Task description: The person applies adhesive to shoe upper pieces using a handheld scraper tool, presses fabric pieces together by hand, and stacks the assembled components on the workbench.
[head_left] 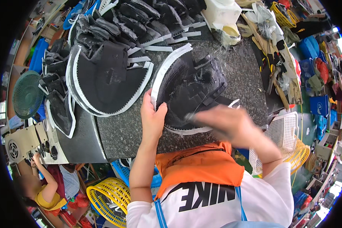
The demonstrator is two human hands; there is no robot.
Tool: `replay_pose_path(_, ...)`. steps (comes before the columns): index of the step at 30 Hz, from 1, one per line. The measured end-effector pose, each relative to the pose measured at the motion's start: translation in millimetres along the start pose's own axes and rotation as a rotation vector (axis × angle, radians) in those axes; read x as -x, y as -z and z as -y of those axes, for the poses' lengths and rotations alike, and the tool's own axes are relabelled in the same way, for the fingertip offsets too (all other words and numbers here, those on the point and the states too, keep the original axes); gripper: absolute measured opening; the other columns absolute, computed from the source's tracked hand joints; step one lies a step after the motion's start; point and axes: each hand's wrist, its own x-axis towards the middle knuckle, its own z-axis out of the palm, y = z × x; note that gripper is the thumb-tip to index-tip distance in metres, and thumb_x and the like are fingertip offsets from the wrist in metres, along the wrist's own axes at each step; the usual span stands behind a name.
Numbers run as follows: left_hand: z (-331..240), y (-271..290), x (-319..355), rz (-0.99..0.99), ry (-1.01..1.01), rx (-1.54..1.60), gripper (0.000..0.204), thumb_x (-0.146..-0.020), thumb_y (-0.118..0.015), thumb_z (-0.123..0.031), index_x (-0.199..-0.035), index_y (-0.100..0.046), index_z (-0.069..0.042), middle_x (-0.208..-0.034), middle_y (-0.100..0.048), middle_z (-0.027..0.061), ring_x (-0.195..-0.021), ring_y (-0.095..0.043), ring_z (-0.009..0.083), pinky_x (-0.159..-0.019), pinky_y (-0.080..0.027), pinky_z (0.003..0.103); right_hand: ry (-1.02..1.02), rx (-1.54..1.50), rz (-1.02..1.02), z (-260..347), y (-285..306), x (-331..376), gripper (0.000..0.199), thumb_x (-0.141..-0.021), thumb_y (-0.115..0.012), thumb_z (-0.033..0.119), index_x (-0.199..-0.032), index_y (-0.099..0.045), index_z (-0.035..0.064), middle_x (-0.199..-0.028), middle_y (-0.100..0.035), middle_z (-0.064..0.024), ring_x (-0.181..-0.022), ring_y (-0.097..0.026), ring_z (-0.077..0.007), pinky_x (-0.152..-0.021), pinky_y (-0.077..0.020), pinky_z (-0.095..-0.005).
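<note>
A black shoe upper (pixel 182 91) with a white toothed border lies on the speckled dark tabletop in front of me. My left hand (pixel 152 118) pinches its left border, thumb on top. My right hand (pixel 231 123), smeared by motion, is closed around a dark-handled brush (pixel 192 117) whose tip is over the lower part of the upper. Whether the tip touches the surface I cannot tell. Pale streaks mark the upper's inner face. Left of it lies a stack of similar black uppers (pixel 106 81) with white borders.
More black pieces (pixel 140 19) are heaped at the back. A white container (pixel 221 17) with a cream-coloured cup (pixel 230 35) stands at the far edge. Wooden-handled tools (pixel 279 89) lie right. Baskets, one yellow (pixel 110 197), one white (pixel 287 131), stand below. Another person (pixel 45 186) works at left.
</note>
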Motion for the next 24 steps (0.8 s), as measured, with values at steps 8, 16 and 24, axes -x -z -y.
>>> replay_pose_path(8,-2,7,-1,0.029,0.022,0.019,0.051,-0.085,-0.049,0.007,-0.135,-0.040,0.007,-0.125,-0.056,0.0131,-0.115,-0.055,0.0169,-0.102,-0.040,0.031,-0.380,0.122,-0.623,-4,4,47,0.028,-0.080,-0.062,-0.009,-0.102,-0.069,0.0057,-0.084,-0.066,-0.0109,-0.071,-0.068,-0.0242,-0.063,-0.0532,-0.0321)
replay_pose_path(16,-2,10,-6,0.143,0.148,0.230,0.041,-0.092,-0.048,-0.002,-0.132,-0.049,0.003,-0.121,-0.060,0.0067,-0.110,-0.055,0.0127,-0.098,-0.040,0.028,0.129,0.332,-0.156,-38,-8,-58,0.030,-0.071,-0.073,0.011,-0.100,-0.074,0.0170,-0.089,-0.070,0.0040,-0.081,-0.053,-0.0210,-0.076,-0.0380,-0.0345)
replay_pose_path(24,4,18,-21,0.154,0.167,0.198,0.041,-0.088,-0.049,0.006,-0.129,-0.051,0.003,-0.113,-0.066,0.0077,-0.099,-0.061,0.0111,-0.088,-0.047,0.027,0.119,0.395,-0.048,-84,21,-89,0.013,-0.078,-0.072,0.020,-0.090,-0.077,0.0205,-0.075,-0.058,-0.0059,-0.082,-0.054,-0.0252,-0.076,-0.0405,-0.0361)
